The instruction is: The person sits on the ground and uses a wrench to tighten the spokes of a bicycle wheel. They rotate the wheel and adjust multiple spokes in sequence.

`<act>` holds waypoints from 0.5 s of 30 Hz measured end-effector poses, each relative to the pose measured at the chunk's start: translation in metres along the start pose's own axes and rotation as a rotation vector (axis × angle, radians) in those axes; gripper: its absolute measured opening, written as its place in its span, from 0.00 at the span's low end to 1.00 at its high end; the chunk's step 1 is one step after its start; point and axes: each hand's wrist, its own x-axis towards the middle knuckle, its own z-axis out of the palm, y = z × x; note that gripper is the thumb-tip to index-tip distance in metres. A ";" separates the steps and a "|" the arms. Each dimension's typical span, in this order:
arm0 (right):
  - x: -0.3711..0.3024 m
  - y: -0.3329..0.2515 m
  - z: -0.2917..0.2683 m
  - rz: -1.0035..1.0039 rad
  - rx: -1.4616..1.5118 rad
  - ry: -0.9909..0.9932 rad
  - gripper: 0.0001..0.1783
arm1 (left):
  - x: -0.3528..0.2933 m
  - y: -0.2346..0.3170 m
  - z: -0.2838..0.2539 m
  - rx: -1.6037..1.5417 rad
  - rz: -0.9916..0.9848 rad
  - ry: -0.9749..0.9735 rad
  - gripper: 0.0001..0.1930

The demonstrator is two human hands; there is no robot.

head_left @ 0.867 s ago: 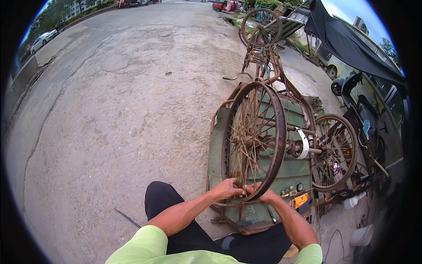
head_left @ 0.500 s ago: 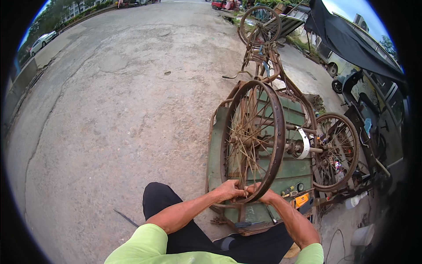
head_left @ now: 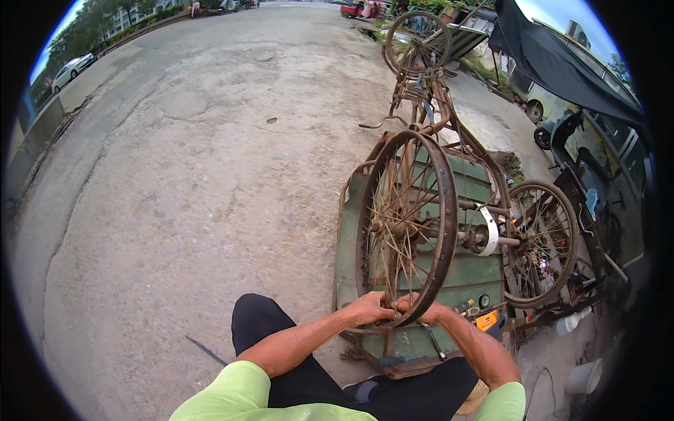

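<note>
1. At the lower rim of the bare-rimmed wheel, the left hand and the right hand met, fingers bent and drawn in around the lower spoke ends. Whether they pinched a spoke or some small part could not be told; the right hand was partly hidden behind the rim.

2. The wheel stood on edge over the left part of a green panel, carried by an axle. The cart apparently lay upside down, an arrangement that presumably kept its wheels clear of the ground and within reach.

3. The hands worked from opposite sides of the rim, the left on its open face and the right around the far side, probably so that both could reach the same spot.

4. A tyred wheel stood to the right, and a front wheel rose at the far end of the frame. A white band hung around the axle.

5. An orange-and-dark tool, a round-faced object and a slender metal tool lay near the right forearm, probably for easy reach.
</note>
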 end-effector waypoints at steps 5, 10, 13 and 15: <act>0.006 0.016 0.011 -0.042 0.121 0.010 0.14 | 0.000 -0.001 0.004 0.053 -0.046 0.061 0.18; 0.006 0.011 0.012 -0.104 0.002 0.083 0.14 | -0.005 0.006 0.002 0.076 -0.013 0.036 0.19; -0.001 -0.003 0.008 0.094 0.238 0.061 0.13 | -0.002 -0.003 0.000 0.066 0.028 0.011 0.20; 0.005 0.017 0.010 0.012 0.265 0.027 0.13 | 0.000 -0.008 -0.003 -0.048 0.016 -0.053 0.20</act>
